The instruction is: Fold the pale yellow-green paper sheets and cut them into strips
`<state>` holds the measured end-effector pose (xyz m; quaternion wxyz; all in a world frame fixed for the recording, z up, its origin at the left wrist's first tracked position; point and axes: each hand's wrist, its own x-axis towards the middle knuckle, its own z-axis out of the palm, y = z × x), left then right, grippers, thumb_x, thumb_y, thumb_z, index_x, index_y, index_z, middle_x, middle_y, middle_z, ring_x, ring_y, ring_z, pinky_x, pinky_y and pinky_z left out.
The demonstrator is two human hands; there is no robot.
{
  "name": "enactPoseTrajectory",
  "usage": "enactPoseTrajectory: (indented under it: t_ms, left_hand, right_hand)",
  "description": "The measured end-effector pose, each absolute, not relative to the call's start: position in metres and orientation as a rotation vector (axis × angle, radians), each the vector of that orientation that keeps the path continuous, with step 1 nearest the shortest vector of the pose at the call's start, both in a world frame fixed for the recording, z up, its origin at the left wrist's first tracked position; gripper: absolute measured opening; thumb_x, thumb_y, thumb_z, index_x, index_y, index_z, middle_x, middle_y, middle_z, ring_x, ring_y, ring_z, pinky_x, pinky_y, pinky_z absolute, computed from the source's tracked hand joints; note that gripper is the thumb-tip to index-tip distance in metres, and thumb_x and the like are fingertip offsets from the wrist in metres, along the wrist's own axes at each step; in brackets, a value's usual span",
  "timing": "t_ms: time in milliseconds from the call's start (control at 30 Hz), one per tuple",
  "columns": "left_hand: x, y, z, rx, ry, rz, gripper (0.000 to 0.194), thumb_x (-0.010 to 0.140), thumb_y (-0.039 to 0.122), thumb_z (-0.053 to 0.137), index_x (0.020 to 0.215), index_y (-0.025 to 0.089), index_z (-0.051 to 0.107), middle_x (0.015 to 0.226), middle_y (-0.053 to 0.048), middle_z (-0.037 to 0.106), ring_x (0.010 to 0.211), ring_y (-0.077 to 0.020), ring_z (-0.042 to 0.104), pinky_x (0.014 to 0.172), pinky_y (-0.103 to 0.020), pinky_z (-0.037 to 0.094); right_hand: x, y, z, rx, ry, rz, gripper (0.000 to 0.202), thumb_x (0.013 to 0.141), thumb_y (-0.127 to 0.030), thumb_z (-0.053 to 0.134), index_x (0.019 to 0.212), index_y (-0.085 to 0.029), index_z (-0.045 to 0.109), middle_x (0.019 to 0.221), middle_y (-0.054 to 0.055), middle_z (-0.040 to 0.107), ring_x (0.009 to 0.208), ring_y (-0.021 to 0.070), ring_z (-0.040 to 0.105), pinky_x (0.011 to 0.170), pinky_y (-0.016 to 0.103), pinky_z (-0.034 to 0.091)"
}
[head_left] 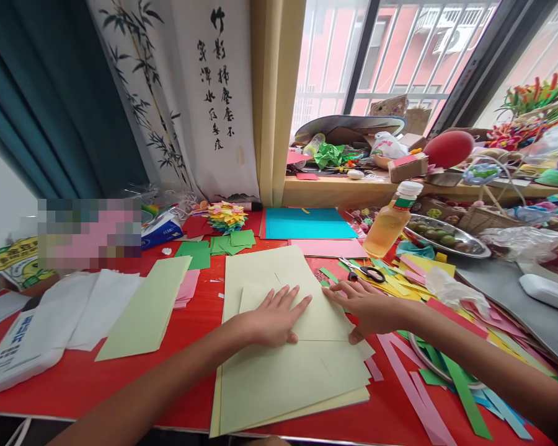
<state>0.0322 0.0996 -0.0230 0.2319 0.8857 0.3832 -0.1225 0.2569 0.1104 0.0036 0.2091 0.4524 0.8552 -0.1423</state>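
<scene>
A pale yellow-green sheet of paper (255, 303) lies over a stack of similar paper (288, 387) in front of me. A straight line, a fold or an edge, crosses it just below my hands. My left hand (275, 314) rests flat on the sheet with its fingers spread. At the sheet's right edge is my right hand (365, 308), fingers apart and fingertips touching the paper. It holds nothing that I can see. Black-handled scissors (369, 273) lie just beyond my right hand. Left of the stack is a folded pale green sheet (146, 313).
A bottle of amber liquid (393, 222) stands at the back right, near a metal dish (474, 249) of round green fruit. Coloured paper strips (418, 396) cover the right side. A white tissue pack (25, 347) lies left. Blue paper (309, 224) and a folded-paper piece (227, 217) sit behind.
</scene>
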Motion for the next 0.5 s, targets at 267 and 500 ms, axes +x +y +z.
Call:
enactPoseTrajectory:
  t_ms: [267,500]
  left_hand:
    - [-0.009,0.088,-0.018,2.383,1.155,-0.316,0.077,0.079,0.018,0.045,0.137,0.029,-0.005,0.143,-0.009,-0.016,0.128,-0.0261,-0.016,0.103,-0.049,0.002]
    - [-0.046,0.077,-0.009,2.272,1.292,-0.338,0.073,0.081,0.013,0.04,0.136,0.032,-0.003,0.143,-0.006,-0.017,0.128,-0.0269,-0.017,0.102,-0.051,0.006]
  right_hand:
    - [0.261,0.113,-0.001,1.241,2.387,-0.422,0.1,0.061,-0.057,0.056,0.139,-0.02,0.005,0.139,0.013,0.019,0.127,0.0384,0.011,0.098,0.056,0.011]
    - [0.263,0.114,-0.005,1.241,2.425,-0.4,0.097,0.062,-0.057,0.055,0.139,-0.026,0.006,0.138,0.012,0.023,0.124,0.0391,0.019,0.097,0.056,0.014]
